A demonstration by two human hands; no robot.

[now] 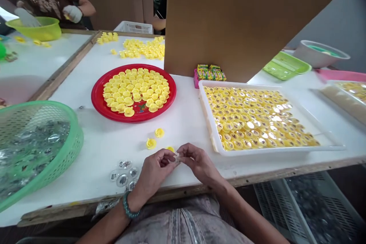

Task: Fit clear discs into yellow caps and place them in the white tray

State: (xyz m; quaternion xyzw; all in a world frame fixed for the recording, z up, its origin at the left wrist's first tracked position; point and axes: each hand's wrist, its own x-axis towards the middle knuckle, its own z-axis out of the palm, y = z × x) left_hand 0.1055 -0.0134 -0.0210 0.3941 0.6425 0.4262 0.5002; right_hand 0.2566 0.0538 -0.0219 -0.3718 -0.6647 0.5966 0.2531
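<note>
My left hand point(156, 171) and my right hand point(200, 164) meet above the near edge of the table, fingertips pinched together on a small clear plastic piece point(177, 158), mostly covered by the fingers. Just beyond them lie a few loose yellow hat-shaped plastic parts point(151, 143). Several round clear plastic discs point(122, 180) with dark prints rest beside my left wrist. A red round tray point(98, 101) farther out carries many of the yellow parts. On the right, a white shallow tray point(257, 153) holds rows of yellow parts with shiny, printed tops.
A green basket point(77, 137) of clear pieces stands at left. Behind the white tray are a pink box point(196, 80) with small packets and a tall cardboard panel point(223, 19). More yellow parts point(143, 48) lie at the back. A co-worker's gloved hand point(73, 13) is across the table.
</note>
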